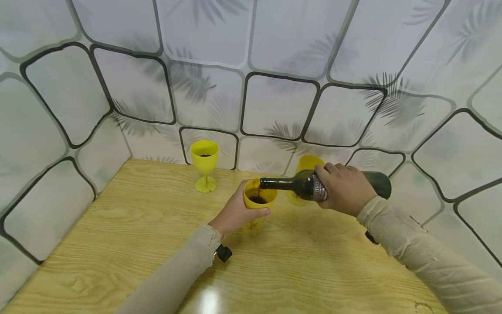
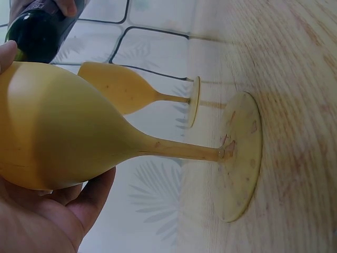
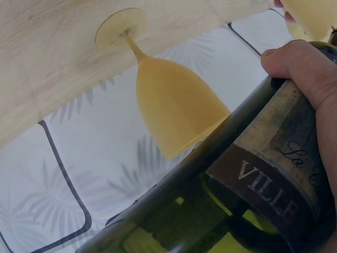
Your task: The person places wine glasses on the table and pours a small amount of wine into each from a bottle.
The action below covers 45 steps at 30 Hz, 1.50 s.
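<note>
In the head view a dark green wine bottle (image 1: pixel 300 184) lies nearly level, its mouth over the rim of a yellow goblet (image 1: pixel 259 203). Dark red liquid runs from the mouth into the goblet, where a dark pool shows. My right hand (image 1: pixel 345 186) grips the bottle around its labelled body. Curled about the goblet's bowl is my left hand (image 1: pixel 240 209). The left wrist view shows this goblet's stem and round foot (image 2: pixel 239 158) at the tabletop; whether the foot touches the wood I cannot tell.
At the back left stands a second yellow goblet (image 1: pixel 205 162) with dark liquid inside. A third yellow goblet (image 1: pixel 310 163) is partly hidden behind the bottle. The wooden table (image 1: pixel 117 226) meets patterned walls (image 1: pixel 211 96) at the back and left.
</note>
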Each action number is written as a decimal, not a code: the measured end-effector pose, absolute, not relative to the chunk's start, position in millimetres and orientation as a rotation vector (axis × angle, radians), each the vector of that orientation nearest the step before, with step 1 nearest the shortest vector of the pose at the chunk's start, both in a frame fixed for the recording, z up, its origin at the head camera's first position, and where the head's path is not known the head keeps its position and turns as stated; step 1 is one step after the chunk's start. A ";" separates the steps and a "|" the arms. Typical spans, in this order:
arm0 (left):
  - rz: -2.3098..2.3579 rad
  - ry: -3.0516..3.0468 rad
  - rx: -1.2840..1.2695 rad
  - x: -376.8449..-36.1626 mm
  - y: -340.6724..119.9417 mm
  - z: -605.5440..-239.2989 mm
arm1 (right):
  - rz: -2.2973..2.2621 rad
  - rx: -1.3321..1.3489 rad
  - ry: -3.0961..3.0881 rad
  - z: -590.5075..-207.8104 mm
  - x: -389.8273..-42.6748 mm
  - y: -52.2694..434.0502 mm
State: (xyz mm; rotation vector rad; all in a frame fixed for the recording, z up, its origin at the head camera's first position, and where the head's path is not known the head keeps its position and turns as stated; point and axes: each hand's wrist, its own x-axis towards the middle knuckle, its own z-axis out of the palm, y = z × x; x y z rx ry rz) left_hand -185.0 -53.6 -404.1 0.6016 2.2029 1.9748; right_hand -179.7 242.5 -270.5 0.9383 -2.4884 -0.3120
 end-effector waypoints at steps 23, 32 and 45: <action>1.966 2.191 0.609 -185.6 -54.6 -407.3 | -0.217 0.923 -2.571 -284.5 -181.5 242.5; 1.948 2.213 0.626 -185.9 -54.2 -406.5 | -0.109 0.855 -2.682 -294.7 -178.9 242.2; 1.954 2.245 0.623 -185.1 -54.6 -405.1 | 0.288 0.657 -2.732 -325.0 -175.9 249.9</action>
